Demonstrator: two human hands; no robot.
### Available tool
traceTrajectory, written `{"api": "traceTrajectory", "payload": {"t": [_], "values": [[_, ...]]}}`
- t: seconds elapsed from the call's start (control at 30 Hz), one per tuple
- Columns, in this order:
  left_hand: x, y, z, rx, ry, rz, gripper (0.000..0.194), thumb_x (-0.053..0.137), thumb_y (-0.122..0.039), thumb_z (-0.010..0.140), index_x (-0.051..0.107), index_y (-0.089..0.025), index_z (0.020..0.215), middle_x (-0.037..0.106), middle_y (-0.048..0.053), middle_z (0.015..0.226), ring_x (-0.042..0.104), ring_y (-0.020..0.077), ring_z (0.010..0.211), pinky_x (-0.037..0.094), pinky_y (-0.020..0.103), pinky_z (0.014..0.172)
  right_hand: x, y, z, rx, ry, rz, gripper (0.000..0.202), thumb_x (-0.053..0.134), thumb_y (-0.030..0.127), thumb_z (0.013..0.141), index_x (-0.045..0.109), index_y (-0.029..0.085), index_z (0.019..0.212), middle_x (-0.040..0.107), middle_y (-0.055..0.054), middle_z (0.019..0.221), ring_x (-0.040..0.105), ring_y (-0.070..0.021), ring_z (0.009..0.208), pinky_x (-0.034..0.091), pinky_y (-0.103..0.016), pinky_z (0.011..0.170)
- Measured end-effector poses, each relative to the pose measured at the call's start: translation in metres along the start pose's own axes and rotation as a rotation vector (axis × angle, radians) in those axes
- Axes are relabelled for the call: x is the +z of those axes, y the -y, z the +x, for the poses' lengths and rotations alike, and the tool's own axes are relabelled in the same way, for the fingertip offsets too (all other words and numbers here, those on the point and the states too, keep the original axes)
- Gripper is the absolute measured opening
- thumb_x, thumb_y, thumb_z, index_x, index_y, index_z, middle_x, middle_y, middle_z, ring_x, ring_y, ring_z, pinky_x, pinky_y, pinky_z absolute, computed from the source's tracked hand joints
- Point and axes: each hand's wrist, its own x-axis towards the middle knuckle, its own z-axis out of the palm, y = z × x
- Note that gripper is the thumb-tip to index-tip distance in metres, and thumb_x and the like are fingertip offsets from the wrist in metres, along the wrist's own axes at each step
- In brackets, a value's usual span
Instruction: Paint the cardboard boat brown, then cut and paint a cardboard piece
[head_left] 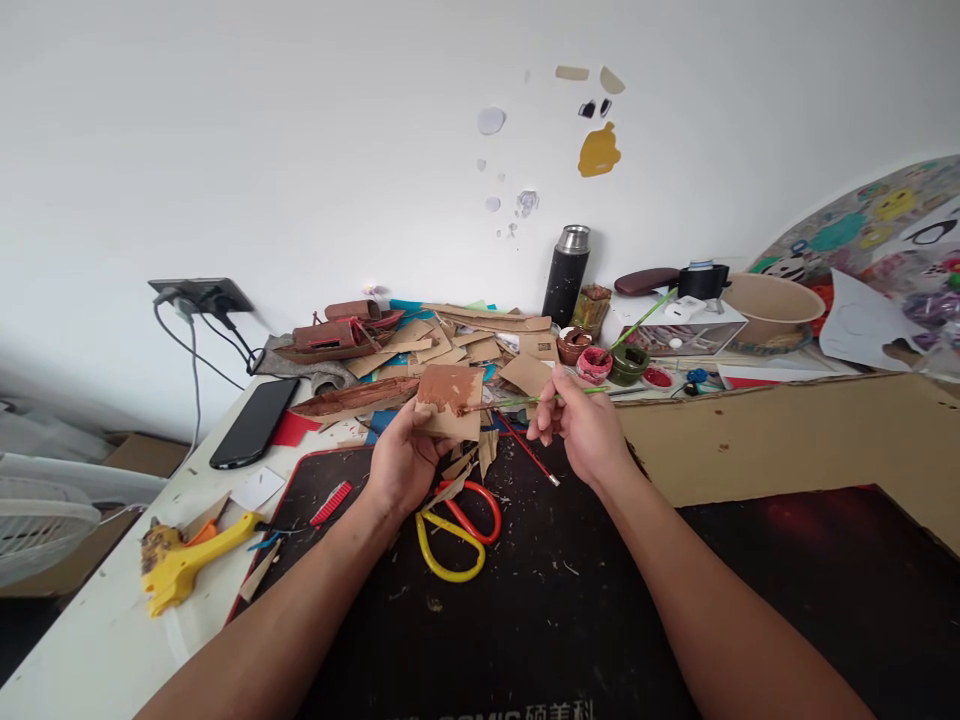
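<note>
My left hand [407,462] grips a curved piece of cardboard [459,425] by its left side. Brown paint coats its upper part, while the lower part and right edge are bare. Between the fingers of my right hand [581,420] is a thin green paintbrush [517,402], its tip touching the painted surface. Below the cardboard lie scissors [451,578] with one yellow and one red handle, their blades hidden under scraps. A red pencil-like stick [529,450] rests on the black mat [525,630] between my hands.
Brown model boats [324,340] and cardboard scraps [480,347] lie at the back. Paint jars [594,364] and a black thermos [566,278] stand behind my right hand. At left are a yellow glue gun [199,565] and a phone [255,423]; a cardboard sheet [787,440] extends right.
</note>
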Motion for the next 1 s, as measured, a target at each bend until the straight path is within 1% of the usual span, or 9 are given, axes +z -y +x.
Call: {"api": "traceTrajectory", "payload": {"t": [0.17,0.23,0.37,0.43,0.53,0.6,0.8,0.87,1.0], "values": [[-0.0004,0.0009,0.0001,-0.003,0.004,-0.004,0.028,0.066,-0.015,0.079,0.068,-0.019,0.107,0.078,0.006,0.101,0.075,0.0192,0.079,0.066,0.027,0.059,-0.0029,0.0028,0.003,-0.039,-0.103,0.028,0.055,0.085,0.071,0.075,0.063,0.02,0.073,0.062,0.002,0.05,0.065,-0.0162,0.041,0.04,-0.021,0.035],[0.0,0.0008,-0.0002,-0.007,0.0,-0.001,0.028,0.066,-0.014,0.079,0.069,-0.019,0.107,0.079,0.006,0.101,0.075,0.0196,0.079,0.066,0.028,0.059,-0.0014,0.0024,0.0021,-0.03,-0.083,0.028,0.056,0.085,0.072,0.075,0.064,0.02,0.073,0.062,0.001,0.051,0.065,-0.0162,0.041,0.04,-0.021,0.035],[0.0007,0.0001,-0.0006,-0.004,0.002,-0.002,0.028,0.065,-0.013,0.079,0.068,-0.019,0.107,0.079,0.006,0.101,0.076,0.0195,0.08,0.067,0.029,0.06,0.0031,0.0006,-0.0016,0.002,0.023,0.006,0.058,0.084,0.074,0.076,0.064,0.02,0.07,0.059,0.002,0.047,0.066,-0.0175,0.042,0.04,-0.02,0.035],[0.0006,0.0,-0.0005,-0.003,0.004,-0.005,0.027,0.065,-0.013,0.079,0.068,-0.018,0.105,0.079,0.006,0.1,0.076,0.0196,0.08,0.067,0.029,0.06,0.0022,0.0014,-0.0011,-0.001,0.015,0.006,0.058,0.084,0.073,0.076,0.063,0.019,0.07,0.059,0.002,0.047,0.067,-0.0175,0.042,0.041,-0.02,0.036],[-0.0002,0.0004,-0.0004,-0.015,0.011,-0.009,0.024,0.065,-0.013,0.08,0.067,-0.018,0.103,0.079,0.006,0.101,0.076,0.0203,0.08,0.068,0.031,0.06,-0.0016,0.0036,0.0019,-0.012,-0.063,0.018,0.057,0.084,0.072,0.078,0.062,0.02,0.071,0.059,0.002,0.048,0.065,-0.0165,0.041,0.041,-0.02,0.036],[-0.0008,0.0007,-0.0004,-0.023,0.018,-0.008,0.024,0.066,-0.014,0.08,0.067,-0.018,0.104,0.079,0.007,0.102,0.076,0.0204,0.081,0.068,0.031,0.061,-0.0025,0.0036,0.0027,-0.015,-0.086,0.019,0.056,0.083,0.072,0.078,0.062,0.02,0.073,0.061,0.002,0.05,0.065,-0.0163,0.041,0.041,-0.021,0.035],[-0.0009,0.0013,-0.0001,-0.016,0.026,0.007,0.034,0.065,-0.015,0.08,0.068,-0.019,0.113,0.079,0.007,0.103,0.076,0.0208,0.082,0.068,0.031,0.062,0.0019,0.0003,-0.0021,-0.005,0.021,-0.015,0.058,0.081,0.075,0.08,0.063,0.02,0.072,0.06,0.002,0.049,0.067,-0.0174,0.042,0.041,-0.02,0.036],[-0.0009,0.0013,0.0001,-0.016,0.03,0.014,0.035,0.066,-0.016,0.08,0.068,-0.019,0.115,0.078,0.007,0.103,0.076,0.0212,0.083,0.068,0.03,0.062,0.0001,0.002,-0.0009,-0.019,-0.006,-0.013,0.057,0.08,0.074,0.082,0.063,0.02,0.072,0.059,0.002,0.049,0.067,-0.0172,0.043,0.041,-0.021,0.037],[-0.0011,0.0009,0.0004,-0.023,0.026,0.004,0.036,0.066,-0.016,0.081,0.068,-0.02,0.117,0.079,0.007,0.108,0.077,0.0213,0.085,0.068,0.03,0.063,-0.0044,0.0048,0.0032,-0.043,-0.098,0.008,0.055,0.08,0.072,0.083,0.062,0.02,0.074,0.06,0.002,0.05,0.065,-0.0164,0.042,0.041,-0.021,0.036]]}}
